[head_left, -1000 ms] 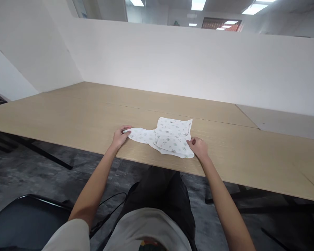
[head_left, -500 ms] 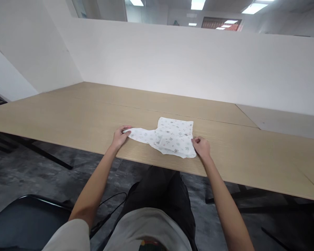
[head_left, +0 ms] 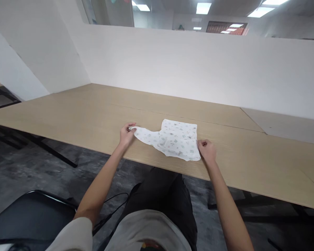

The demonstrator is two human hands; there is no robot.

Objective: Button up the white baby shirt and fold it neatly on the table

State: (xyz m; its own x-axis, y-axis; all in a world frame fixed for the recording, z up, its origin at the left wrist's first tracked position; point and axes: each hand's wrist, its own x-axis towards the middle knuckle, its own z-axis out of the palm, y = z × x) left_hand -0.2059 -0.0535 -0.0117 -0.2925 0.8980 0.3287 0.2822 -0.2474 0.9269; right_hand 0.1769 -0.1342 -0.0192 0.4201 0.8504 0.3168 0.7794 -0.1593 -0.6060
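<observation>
A white piece of cloth (head_left: 179,137) with a small printed pattern lies on the light wood table in front of me. It looks like a small garment: a wide, squarish part is on the right and a narrow, strip-like part runs to the left. My left hand (head_left: 127,134) pinches the tip of the narrow part between thumb and fingers. At the right edge of the wide part, my right hand (head_left: 208,150) has its fingers curled closed on the cloth's side. A flatter, doubled area shows near the cloth's lower middle.
The wooden table (head_left: 81,118) reaches to a white wall (head_left: 172,62) at the back, with a window above. A grey panel (head_left: 293,127) stands at the right rear. A black chair (head_left: 34,216) is at lower left, beside a dark cable.
The view has shifted a little, so the table and cloth appear slightly lower and farther right. My left hand has risen slightly with the narrow tip. The cloth's shape is nearly the same.
</observation>
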